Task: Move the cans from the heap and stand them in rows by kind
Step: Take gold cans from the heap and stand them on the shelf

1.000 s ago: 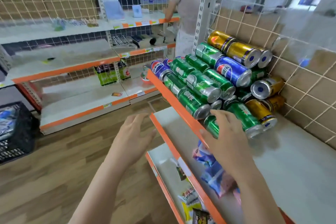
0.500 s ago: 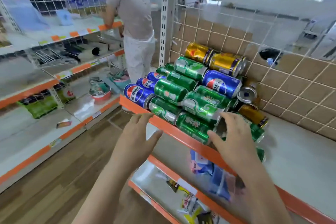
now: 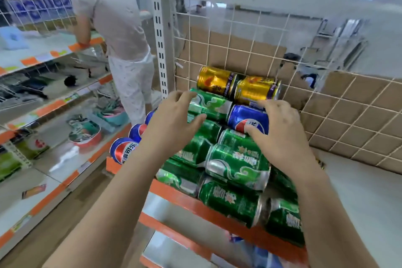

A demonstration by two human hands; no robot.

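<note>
Blue shows under the right hand (image 3: 282,137), which is spread wide over a blue can (image 3: 245,118) lying on its side high in the heap (image 3: 228,200). The thumb lies across the can's red-and-white logo and the fingertips (image 3: 266,104) reach its upper edge. Whether they press on the can or only hover over it cannot be told.

The left hand (image 3: 174,122) hangs level with it, just to the left. Its fingers are apart and lightly bent, and it holds nothing. It is above the green cans (image 3: 237,161), and contact with them cannot be made out.

Around both hands the heap is mostly green cans on their sides, stacked several deep down to the orange lip (image 3: 178,197) of the shelf (image 3: 359,202). Two gold cans (image 3: 215,80) lie side by side at the top, just behind the blue can and against the wire grid (image 3: 239,35) at the shelf's back. More blue cans (image 3: 124,150) sit at the heap's left end, past the left wrist, at the shelf's corner.

The pale shelf board runs on to the right of the heap. Brown cardboard (image 3: 359,115) stands behind the grid. Further left, a person (image 3: 115,17) in a grey top and white trousers stands with their back turned at the neighbouring shelves, one hand on an orange-edged board.
</note>
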